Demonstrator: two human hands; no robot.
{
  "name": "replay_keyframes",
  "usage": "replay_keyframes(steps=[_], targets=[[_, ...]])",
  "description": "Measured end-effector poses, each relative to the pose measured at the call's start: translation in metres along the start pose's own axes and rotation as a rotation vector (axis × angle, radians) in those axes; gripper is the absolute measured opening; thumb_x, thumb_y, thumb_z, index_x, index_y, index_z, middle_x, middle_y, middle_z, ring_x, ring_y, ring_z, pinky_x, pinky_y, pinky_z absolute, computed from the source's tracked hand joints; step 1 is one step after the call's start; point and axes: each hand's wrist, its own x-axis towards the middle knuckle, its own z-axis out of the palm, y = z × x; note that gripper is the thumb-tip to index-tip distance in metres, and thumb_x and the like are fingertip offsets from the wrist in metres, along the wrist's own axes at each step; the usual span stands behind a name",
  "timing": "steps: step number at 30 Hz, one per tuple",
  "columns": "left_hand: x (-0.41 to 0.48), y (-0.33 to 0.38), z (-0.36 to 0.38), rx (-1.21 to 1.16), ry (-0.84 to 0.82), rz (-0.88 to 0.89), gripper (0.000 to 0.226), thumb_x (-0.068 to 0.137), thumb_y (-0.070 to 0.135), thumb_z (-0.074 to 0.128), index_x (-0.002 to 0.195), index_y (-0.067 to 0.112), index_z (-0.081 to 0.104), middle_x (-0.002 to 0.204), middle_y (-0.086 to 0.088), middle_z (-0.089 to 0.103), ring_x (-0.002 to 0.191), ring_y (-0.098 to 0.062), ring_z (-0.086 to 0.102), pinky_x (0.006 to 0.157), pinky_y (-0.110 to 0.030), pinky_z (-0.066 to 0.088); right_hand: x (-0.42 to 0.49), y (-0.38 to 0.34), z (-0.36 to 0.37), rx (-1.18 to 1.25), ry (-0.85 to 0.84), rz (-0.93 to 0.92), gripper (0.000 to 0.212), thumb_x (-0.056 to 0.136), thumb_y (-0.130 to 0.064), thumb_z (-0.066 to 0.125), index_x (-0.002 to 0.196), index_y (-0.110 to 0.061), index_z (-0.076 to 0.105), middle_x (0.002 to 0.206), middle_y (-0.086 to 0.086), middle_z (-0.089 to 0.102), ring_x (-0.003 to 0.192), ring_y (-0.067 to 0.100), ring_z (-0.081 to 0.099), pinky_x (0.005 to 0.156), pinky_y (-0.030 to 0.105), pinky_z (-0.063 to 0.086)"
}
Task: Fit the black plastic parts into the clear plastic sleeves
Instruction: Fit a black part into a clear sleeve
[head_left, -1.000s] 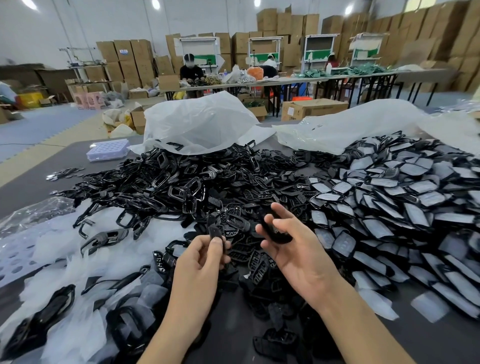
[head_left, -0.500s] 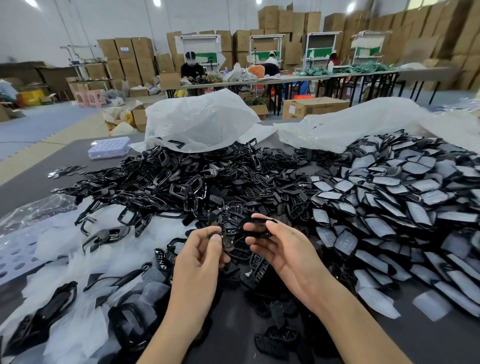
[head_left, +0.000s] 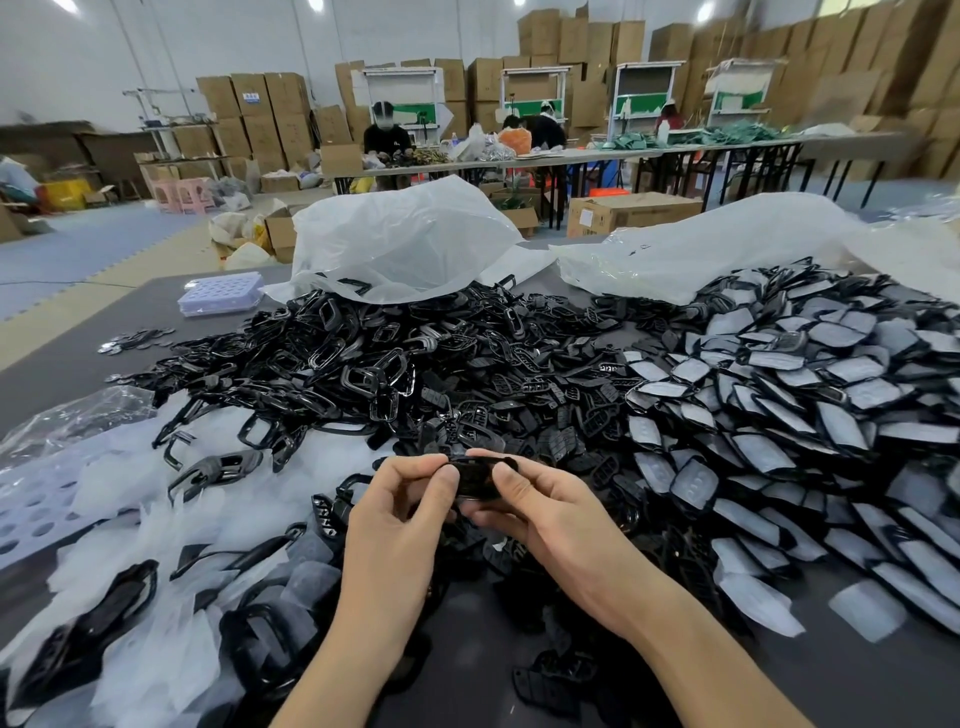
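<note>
Head view: black part (head_left: 475, 480) pinched between left hand (head_left: 400, 519), right hand (head_left: 550, 514).

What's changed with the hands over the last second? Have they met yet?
Yes. The left hand moved right and the right hand moved left until they met. Both now pinch one black part between them; a second ago they were apart, each holding its own piece. The loose black pile and the sleeved pile lie as before.

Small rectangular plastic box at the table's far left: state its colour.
The small rectangular plastic box is pale lilac-blue; the head view shows it.
</note>
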Motion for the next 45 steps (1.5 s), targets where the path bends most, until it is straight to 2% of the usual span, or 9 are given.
replay_keyframes(steps=[6,11,19,22,25,29,32,38,45], targets=[[0.001,-0.001,0.002,-0.135,-0.095,-0.080,0.019,0.096,0.011,0.062,0.103,0.029,0.064,0.089,-0.003,0.073,0.073,-0.016,0.069,0.072,-0.024,0.056,-0.002,0.000,0.003,0.024,-0.037,-0.005,0.028,0.099,-0.020,0.055,0.118,-0.013,0.074,0.108,0.017,0.076,0.095,0.021,0.074,0.082,0.020,0.056],[0.001,0.001,0.000,0.236,-0.058,0.105,0.030,0.096,0.017,0.064,0.104,0.045,0.062,0.088,0.011,0.068,0.074,-0.009,0.067,0.067,-0.012,0.049,-0.002,0.000,0.001,-0.052,-0.041,0.004,0.027,0.104,-0.015,0.052,0.123,-0.010,0.071,0.116,0.016,0.075,0.104,0.026,0.073,0.088,0.023,0.056],[-0.002,0.001,-0.001,0.477,-0.010,0.267,0.023,0.094,0.021,0.066,0.096,0.044,0.066,0.090,0.029,0.069,0.086,0.006,0.065,0.071,-0.004,0.044,-0.003,0.001,-0.002,-0.474,0.140,-0.134,0.024,0.097,-0.013,0.068,0.098,-0.036,0.076,0.091,-0.001,0.079,0.085,0.016,0.077,0.076,0.022,0.059],[0.009,0.007,-0.014,0.683,0.030,0.341,0.020,0.097,0.033,0.053,0.114,0.037,0.061,0.101,0.024,0.067,0.095,-0.001,0.063,0.082,-0.021,0.049,0.000,0.000,-0.010,-0.489,0.252,-0.179,0.020,0.097,-0.015,0.068,0.097,-0.033,0.074,0.088,-0.004,0.079,0.081,0.015,0.077,0.077,0.026,0.061],[0.036,0.014,-0.037,1.053,0.060,0.395,0.024,0.098,0.015,0.052,0.120,0.020,0.062,0.111,0.001,0.066,0.101,-0.021,0.061,0.087,-0.038,0.050,0.004,-0.001,-0.020,-0.435,0.366,-0.195,0.016,0.098,-0.016,0.067,0.099,-0.031,0.072,0.085,-0.005,0.078,0.079,0.016,0.077,0.074,0.025,0.060],[0.072,0.019,-0.056,1.570,-0.245,0.096,0.051,0.100,0.007,0.044,0.144,0.031,0.045,0.126,-0.005,0.046,0.117,-0.027,0.047,0.090,-0.037,0.047,0.006,0.000,-0.024,-0.418,0.413,-0.214,0.013,0.098,-0.020,0.067,0.101,-0.032,0.072,0.084,-0.007,0.077,0.078,0.015,0.076,0.073,0.024,0.060],[0.087,0.023,-0.057,1.691,-0.378,0.004,0.045,0.103,0.015,0.044,0.143,0.035,0.043,0.125,-0.006,0.040,0.119,-0.028,0.048,0.086,-0.039,0.048,0.005,0.000,-0.023,-0.430,0.414,-0.213,0.012,0.098,-0.021,0.067,0.101,-0.033,0.071,0.084,-0.008,0.077,0.078,0.014,0.076,0.076,0.027,0.060],[0.094,0.026,-0.059,1.577,-0.292,0.085,0.017,0.105,0.023,0.042,0.117,0.018,0.053,0.115,-0.003,0.057,0.101,-0.027,0.060,0.082,-0.039,0.049,0.005,0.000,-0.023,-0.436,0.426,-0.210,0.012,0.099,-0.022,0.066,0.102,-0.033,0.071,0.083,-0.007,0.077,0.079,0.014,0.076,0.081,0.035,0.061],[0.074,0.038,-0.064,0.856,0.035,0.196,0.028,0.099,0.019,0.056,0.128,0.022,0.058,0.083,0.008,0.068,0.073,-0.013,0.062,0.066,-0.025,0.047,0.005,-0.005,-0.020,-0.300,0.412,-0.187,0.013,0.098,-0.016,0.067,0.103,-0.027,0.072,0.086,-0.001,0.078,0.079,0.015,0.076,0.069,0.022,0.058]])
